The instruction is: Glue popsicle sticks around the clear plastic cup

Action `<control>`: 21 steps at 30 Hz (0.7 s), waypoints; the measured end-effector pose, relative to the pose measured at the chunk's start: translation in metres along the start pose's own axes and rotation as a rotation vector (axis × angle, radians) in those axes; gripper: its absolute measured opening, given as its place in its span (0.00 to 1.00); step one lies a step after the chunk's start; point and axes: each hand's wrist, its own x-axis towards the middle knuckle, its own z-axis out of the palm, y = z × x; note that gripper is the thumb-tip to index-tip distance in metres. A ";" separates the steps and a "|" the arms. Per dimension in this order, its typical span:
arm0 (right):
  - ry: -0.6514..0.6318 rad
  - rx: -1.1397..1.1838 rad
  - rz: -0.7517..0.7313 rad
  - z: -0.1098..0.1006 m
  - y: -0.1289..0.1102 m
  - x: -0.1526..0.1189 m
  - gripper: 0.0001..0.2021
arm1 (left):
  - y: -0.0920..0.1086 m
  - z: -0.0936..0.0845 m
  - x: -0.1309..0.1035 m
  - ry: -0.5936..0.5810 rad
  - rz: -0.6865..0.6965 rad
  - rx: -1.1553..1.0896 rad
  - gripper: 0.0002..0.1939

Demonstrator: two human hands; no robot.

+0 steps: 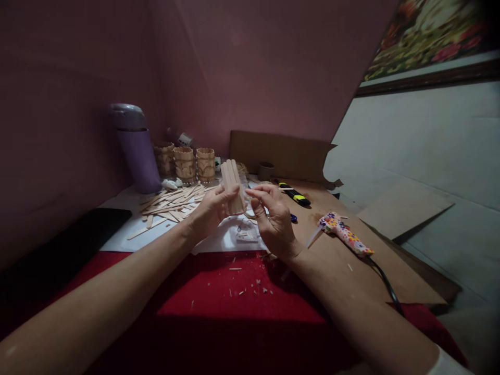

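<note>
My left hand [213,209] is closed around an upright bundle-like piece of wooden craft sticks [231,179] set side by side, with something clear showing at its right edge. The thumb lies across the front of the sticks. Just to the right, my right hand [273,216] has its fingers stretched toward that piece, thumb a little apart; nothing shows clearly between them. Many loose craft sticks [175,203] lie heaped on white paper to the left.
Three stick-covered cups [184,164] stand behind the heap, beside a purple bottle [138,156]. On cardboard [328,276] at right lie a yellow-black utility knife [295,195] and a flowered glue gun [346,234] with a black cord. Wood scraps dot the red cloth [219,297].
</note>
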 end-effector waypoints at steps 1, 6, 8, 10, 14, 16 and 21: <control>-0.002 -0.003 0.000 0.000 0.000 0.000 0.13 | 0.000 -0.001 0.000 0.001 -0.009 -0.004 0.24; -0.001 0.007 -0.012 0.001 -0.001 0.000 0.13 | -0.001 -0.001 0.000 0.041 -0.031 -0.015 0.26; -0.008 0.016 -0.017 0.001 -0.001 0.000 0.13 | 0.000 0.000 0.000 0.053 -0.031 -0.017 0.26; -0.012 0.021 -0.016 0.001 -0.001 0.000 0.13 | -0.001 0.000 0.000 0.058 -0.028 -0.024 0.26; -0.031 0.028 0.008 0.001 0.000 -0.001 0.13 | -0.002 0.001 -0.001 0.072 -0.013 -0.033 0.25; -0.038 0.033 0.013 0.002 0.001 -0.001 0.13 | -0.003 0.002 -0.001 0.080 -0.006 -0.030 0.24; -0.041 0.033 0.010 0.003 0.002 -0.002 0.14 | -0.002 0.003 -0.001 0.091 -0.006 -0.022 0.24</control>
